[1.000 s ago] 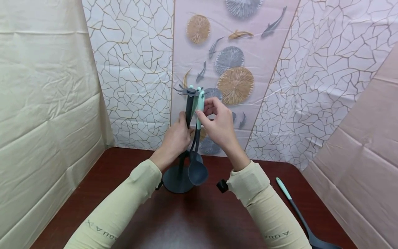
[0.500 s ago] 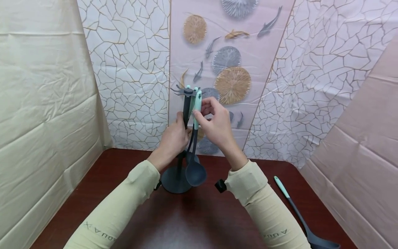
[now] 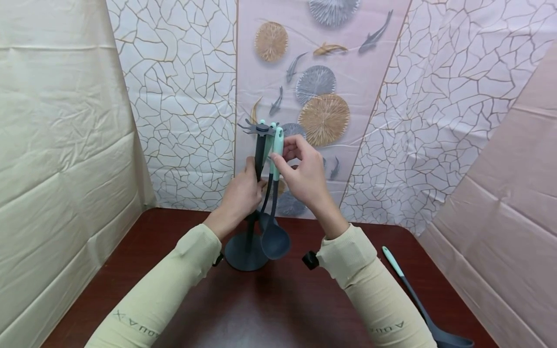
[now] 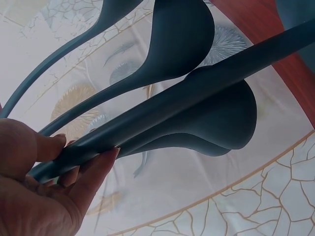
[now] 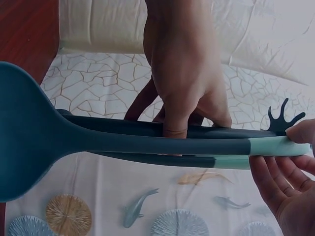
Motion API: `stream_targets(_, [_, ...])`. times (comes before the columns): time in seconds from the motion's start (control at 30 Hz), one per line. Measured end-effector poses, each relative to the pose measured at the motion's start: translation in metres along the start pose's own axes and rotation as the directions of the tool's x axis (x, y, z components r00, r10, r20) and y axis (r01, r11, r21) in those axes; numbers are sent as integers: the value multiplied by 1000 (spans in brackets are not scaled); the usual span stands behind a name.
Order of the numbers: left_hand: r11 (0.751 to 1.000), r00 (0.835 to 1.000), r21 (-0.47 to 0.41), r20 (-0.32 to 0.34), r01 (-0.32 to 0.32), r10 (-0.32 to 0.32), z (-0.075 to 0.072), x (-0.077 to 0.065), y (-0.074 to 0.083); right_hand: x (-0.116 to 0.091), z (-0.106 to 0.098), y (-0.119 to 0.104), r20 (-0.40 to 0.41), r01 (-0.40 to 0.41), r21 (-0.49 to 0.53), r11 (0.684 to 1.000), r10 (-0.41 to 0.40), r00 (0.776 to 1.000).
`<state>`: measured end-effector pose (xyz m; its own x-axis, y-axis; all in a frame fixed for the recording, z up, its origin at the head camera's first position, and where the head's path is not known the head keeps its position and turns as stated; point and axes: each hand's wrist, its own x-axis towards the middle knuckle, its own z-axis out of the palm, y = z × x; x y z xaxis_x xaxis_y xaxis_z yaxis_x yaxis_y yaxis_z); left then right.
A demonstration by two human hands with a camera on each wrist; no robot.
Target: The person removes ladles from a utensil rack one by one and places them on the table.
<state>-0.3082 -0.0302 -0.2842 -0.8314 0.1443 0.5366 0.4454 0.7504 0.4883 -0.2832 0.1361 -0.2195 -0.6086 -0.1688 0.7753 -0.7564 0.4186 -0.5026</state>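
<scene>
Standing on a dark red table (image 3: 270, 314), a black utensil stand (image 3: 243, 258) is being grasped by its pole in the left hand (image 3: 241, 193), the thumb being pressed on one side and the fingers on the other. A ladle (image 3: 276, 241) is being pinched by its mint handle, close to the top, between the thumb and fingers of the right hand (image 3: 308, 174). It is being held beside the pole, with its dark bowl pointing down near the stand's round base; whether it is also being borne by a hook of the crown cannot be told. A second mint-handled utensil (image 5: 234, 162) is being partly hidden by the ladle in the head view. Well apart, another long utensil (image 3: 448, 337) is being supported by the table near its right edge. The forearms are being covered by pale sleeves (image 3: 143, 304) bearing dark lettering. Behind the table, fish and round shapes are being displayed on a pinkish panel (image 3: 278, 72), flanked by cloth (image 3: 183, 96) with a cracked pattern.
</scene>
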Motion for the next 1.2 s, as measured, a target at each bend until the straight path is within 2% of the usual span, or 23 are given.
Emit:
stream_targets(0.37, [1000, 1000, -11, 11, 27, -27, 0, 0, 1, -1, -4, 2, 1, 26, -28, 999, -26, 1000])
stream_targets(0.77, [1000, 1000, -13, 0, 3, -3, 1, 1, -2, -2, -11, 3, -10, 38, -49, 998, -38, 999])
stream_targets(1.0, [1000, 1000, -11, -19, -21, 21, 2, 0, -2, -4, -18, 11, -24, 40, -72, 997, -42, 999])
stream_targets(1.2, [999, 1000, -18, -7, -30, 30, 0, -1, -2, -6, -26, 19, -33, 18, -87, 996, -21, 999])
